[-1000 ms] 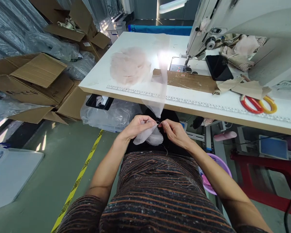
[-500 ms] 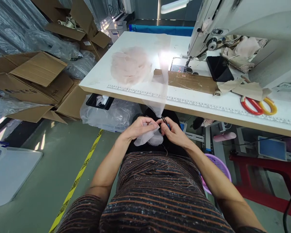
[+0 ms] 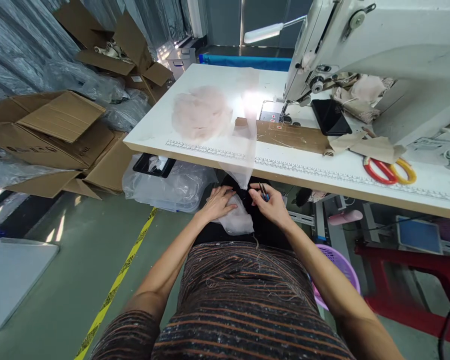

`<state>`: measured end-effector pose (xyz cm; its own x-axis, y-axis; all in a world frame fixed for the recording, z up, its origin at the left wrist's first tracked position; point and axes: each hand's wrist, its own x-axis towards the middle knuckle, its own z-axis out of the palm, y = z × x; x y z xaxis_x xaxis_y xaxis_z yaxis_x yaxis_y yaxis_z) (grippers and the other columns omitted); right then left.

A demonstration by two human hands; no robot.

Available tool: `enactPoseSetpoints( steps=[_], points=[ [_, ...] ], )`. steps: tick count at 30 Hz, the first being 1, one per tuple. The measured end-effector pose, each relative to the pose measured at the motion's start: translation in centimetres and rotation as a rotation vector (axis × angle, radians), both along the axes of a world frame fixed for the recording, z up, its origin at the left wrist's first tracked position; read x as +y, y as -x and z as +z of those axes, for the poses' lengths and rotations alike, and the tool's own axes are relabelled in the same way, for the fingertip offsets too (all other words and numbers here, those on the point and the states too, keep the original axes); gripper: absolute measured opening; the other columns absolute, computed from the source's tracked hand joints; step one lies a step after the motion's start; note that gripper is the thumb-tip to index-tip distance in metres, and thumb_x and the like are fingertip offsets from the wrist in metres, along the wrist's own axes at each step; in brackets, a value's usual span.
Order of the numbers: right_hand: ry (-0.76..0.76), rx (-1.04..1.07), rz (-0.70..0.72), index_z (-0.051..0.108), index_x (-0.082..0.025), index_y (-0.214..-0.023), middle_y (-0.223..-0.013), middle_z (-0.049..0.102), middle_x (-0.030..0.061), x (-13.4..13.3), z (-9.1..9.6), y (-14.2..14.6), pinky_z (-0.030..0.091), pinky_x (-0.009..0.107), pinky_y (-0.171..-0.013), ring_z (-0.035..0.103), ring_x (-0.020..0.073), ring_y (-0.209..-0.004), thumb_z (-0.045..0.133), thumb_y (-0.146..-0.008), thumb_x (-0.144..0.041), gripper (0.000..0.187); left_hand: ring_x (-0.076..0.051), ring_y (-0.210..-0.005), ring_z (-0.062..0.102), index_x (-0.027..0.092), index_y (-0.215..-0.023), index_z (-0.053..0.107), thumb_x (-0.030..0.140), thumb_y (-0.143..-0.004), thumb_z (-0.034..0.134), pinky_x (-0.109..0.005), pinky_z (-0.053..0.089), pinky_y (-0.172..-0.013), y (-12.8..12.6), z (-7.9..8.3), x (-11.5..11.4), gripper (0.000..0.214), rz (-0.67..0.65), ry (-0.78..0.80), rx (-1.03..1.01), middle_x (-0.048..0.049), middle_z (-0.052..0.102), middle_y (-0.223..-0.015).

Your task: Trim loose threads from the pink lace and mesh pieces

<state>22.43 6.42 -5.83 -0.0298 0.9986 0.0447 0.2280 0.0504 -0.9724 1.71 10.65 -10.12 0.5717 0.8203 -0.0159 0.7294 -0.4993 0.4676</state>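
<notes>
My left hand [image 3: 218, 204] lies with fingers spread over a piece of sheer whitish fabric [image 3: 237, 220] on my lap. In my right hand [image 3: 272, 207] is a small pair of thread snips [image 3: 264, 193] with blue on it, its dark blades pointing up and away from me. Just beyond the hands, a sheer pale strip [image 3: 250, 145] hangs over the table's front edge. A loose thread [image 3: 256, 242] trails from the fabric at my waist. On the table to the left rests a round, ruffled heap of pale pink sheer fabric [image 3: 201, 114].
A sewing machine [image 3: 360, 40] stands on the white table [image 3: 153, 127], near a brown cardboard strip [image 3: 292, 136], a black phone [image 3: 330, 117] and red-and-yellow scissors [image 3: 390, 171]. Open cartons [image 3: 52, 130] are at left; a purple basket [image 3: 339, 260] sits low at right.
My hands have come apart. The left has let go its pinch and flattened onto the fabric, which is now lower on my lap. The right has drawn slightly away with the snips.
</notes>
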Motion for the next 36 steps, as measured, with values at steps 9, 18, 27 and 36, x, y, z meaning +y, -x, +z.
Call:
enactPoseSetpoints(
  steps=[9, 18, 27, 36],
  points=[
    [0.028, 0.246, 0.049, 0.06, -0.019, -0.069, -0.047, 0.043, -0.0056, -0.4, 2.5, 2.1, 0.027, 0.024, -0.041, 0.034, 0.0081, -0.042, 0.066, -0.078, -0.069, 0.051, -0.033, -0.119, 0.063, 0.012, -0.123, 0.067, 0.091, -0.069, 0.056, -0.043, 0.048, -0.103, 0.8, 3.1, 0.5, 0.097, 0.066, 0.637, -1.022, -0.0214, 0.069, -0.123],
    [-0.15, -0.136, 0.746, 0.046, -0.021, -0.061, -0.057, 0.043, -0.0058, -7.6, 5.3, -0.2, 0.029, 0.025, -0.052, 0.036, 0.009, -0.054, 0.056, -0.073, -0.015, 0.017, -0.034, -0.097, 0.072, 0.008, -0.124, 0.065, 0.107, -0.033, 0.049, -0.041, 0.055, -0.083, -1.1, 7.9, 0.5, 0.135, 0.036, 1.02, -1.268, -0.0281, 0.071, -0.115],
    [-0.051, -0.202, 0.728, 0.062, -0.02, -0.08, -0.064, 0.053, -0.0053, -6.9, 5.4, -0.7, 0.033, 0.024, -0.054, 0.04, 0.0094, -0.055, 0.061, -0.081, -0.02, 0.001, -0.01, -0.062, 0.06, 0.012, -0.097, 0.074, 0.042, -0.059, 0.094, -0.019, 0.046, -0.059, -0.4, 8.1, -1.2, 0.052, 0.165, 0.843, -0.864, -0.004, 0.073, -0.075],
    [-0.006, -0.127, 0.277, 0.067, -0.016, -0.086, -0.065, 0.054, -0.0001, -1.0, 2.7, 0.5, 0.035, 0.026, -0.055, 0.045, 0.0128, -0.058, 0.03, -0.1, -0.067, 0.065, -0.012, -0.065, 0.061, 0.013, -0.086, 0.075, 0.049, -0.07, 0.085, -0.022, 0.046, -0.062, 0.8, 7.0, -2.1, 0.041, 0.232, 0.728, -0.901, -0.0041, 0.072, -0.076]
  ],
)
